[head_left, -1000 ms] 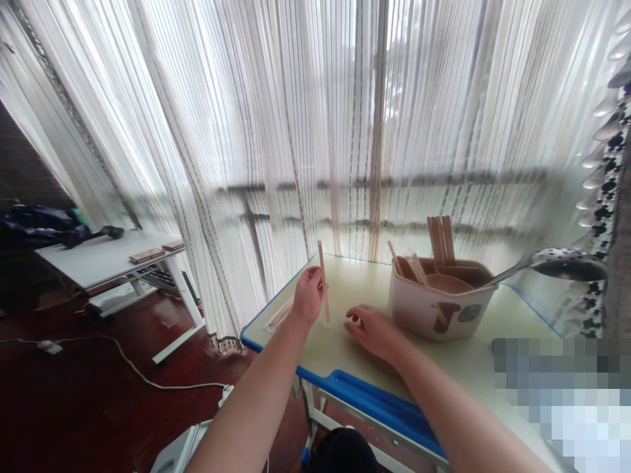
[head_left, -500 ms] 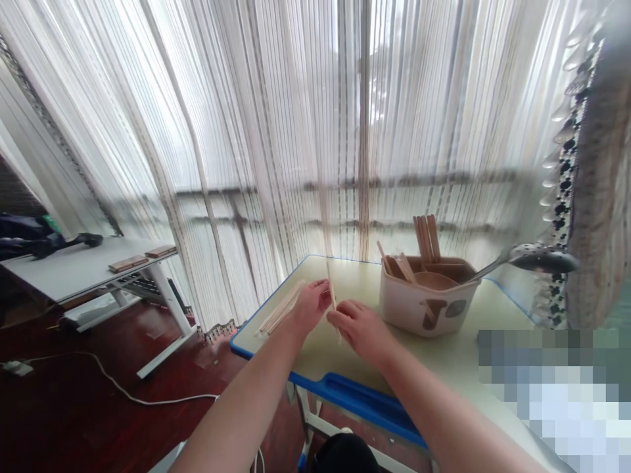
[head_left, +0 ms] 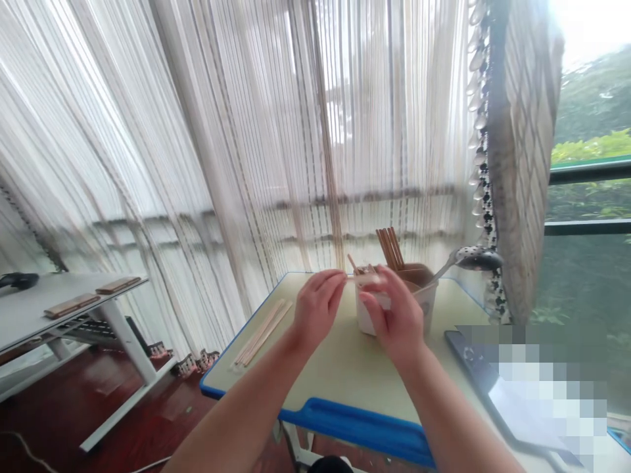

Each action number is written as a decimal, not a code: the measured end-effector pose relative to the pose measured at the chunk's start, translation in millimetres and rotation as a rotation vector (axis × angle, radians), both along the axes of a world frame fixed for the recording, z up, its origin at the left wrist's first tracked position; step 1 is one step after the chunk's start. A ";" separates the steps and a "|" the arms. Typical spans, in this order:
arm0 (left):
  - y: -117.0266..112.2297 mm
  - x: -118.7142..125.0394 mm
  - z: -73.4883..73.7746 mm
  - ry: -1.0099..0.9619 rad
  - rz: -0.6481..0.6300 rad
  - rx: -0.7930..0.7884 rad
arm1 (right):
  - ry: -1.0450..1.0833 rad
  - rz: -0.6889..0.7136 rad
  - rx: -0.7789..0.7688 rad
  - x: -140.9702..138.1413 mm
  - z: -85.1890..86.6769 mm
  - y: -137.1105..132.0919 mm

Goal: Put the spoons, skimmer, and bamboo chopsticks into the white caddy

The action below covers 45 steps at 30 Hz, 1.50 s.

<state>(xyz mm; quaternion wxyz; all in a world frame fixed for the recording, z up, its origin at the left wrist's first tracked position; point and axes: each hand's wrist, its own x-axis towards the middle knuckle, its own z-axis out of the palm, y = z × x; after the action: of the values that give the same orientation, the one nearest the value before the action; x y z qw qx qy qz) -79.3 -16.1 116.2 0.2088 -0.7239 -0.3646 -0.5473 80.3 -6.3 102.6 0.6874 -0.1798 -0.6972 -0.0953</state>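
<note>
My left hand (head_left: 320, 305) is closed in a pinch on one end of a pair of pale wooden chopsticks (head_left: 362, 279), which lies roughly level between my hands. At its other end are the fingers of my right hand (head_left: 398, 312), curled about it with the thumb lower down; motion blurs the exact grip. Whether a clear wrapper covers the pair is hard to make out. On the desk, left of my left hand, several more pale chopsticks (head_left: 263, 333) lie side by side. Behind my right hand stands a white utensil holder (head_left: 365, 315), partly hidden.
Brown chopsticks (head_left: 389, 248) and a slotted metal spoon (head_left: 476, 258) stick up from the holder. A dark flat device (head_left: 470, 361) lies at the desk's right. The desk has a blue edge (head_left: 365, 427). Left stands a white table (head_left: 29, 302); striped curtains (head_left: 256, 131) hang behind.
Both hands have risen, and the chopsticks between them have turned from upright to roughly level. My right hand has moved in front of the holder. The view has swung right.
</note>
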 end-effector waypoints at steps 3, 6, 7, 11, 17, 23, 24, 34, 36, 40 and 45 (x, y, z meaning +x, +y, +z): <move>25.3 8.4 26.7 -0.379 -0.058 -0.048 | 0.170 -0.071 -0.032 4.9 0.4 5.7; 62.6 11.8 48.2 -0.648 -0.193 -0.172 | 0.153 -0.161 -0.047 4.8 -5.2 16.4; 74.2 12.8 53.3 -0.685 -0.200 -0.207 | 0.132 -0.185 -0.056 4.3 -7.4 19.8; 105.7 17.3 60.4 -0.623 -0.067 -0.274 | 0.123 -0.231 -0.079 3.8 -13.6 28.4; 125.5 19.7 45.6 -0.607 -0.034 -0.574 | 0.150 -0.208 -0.114 4.9 -18.8 32.8; 124.2 18.1 48.3 -0.657 -0.065 -0.698 | 0.156 -0.197 -0.144 4.0 -21.3 33.9; 122.8 17.5 50.3 -0.652 -0.091 -0.714 | 0.162 -0.195 -0.150 4.0 -20.9 33.6; 116.5 19.2 58.4 -0.479 -0.110 -0.742 | 0.180 -0.195 -0.182 6.8 -16.2 29.9; 116.9 20.0 58.3 -0.420 -0.107 -0.741 | 0.175 -0.192 -0.181 7.0 -15.0 28.7; 111.8 18.2 62.2 -0.266 0.016 -0.713 | 0.172 -0.186 -0.175 7.5 -12.7 27.0; 90.9 15.5 76.3 -0.065 0.134 -0.704 | 0.174 -0.182 -0.190 7.8 -11.6 26.8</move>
<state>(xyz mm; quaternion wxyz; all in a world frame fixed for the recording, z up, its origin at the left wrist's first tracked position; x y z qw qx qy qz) -63.8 74.8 192.5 -0.0296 -0.7083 -0.5837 -0.3960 88.0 20.4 91.0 0.7137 -0.3143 -0.6215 -0.0748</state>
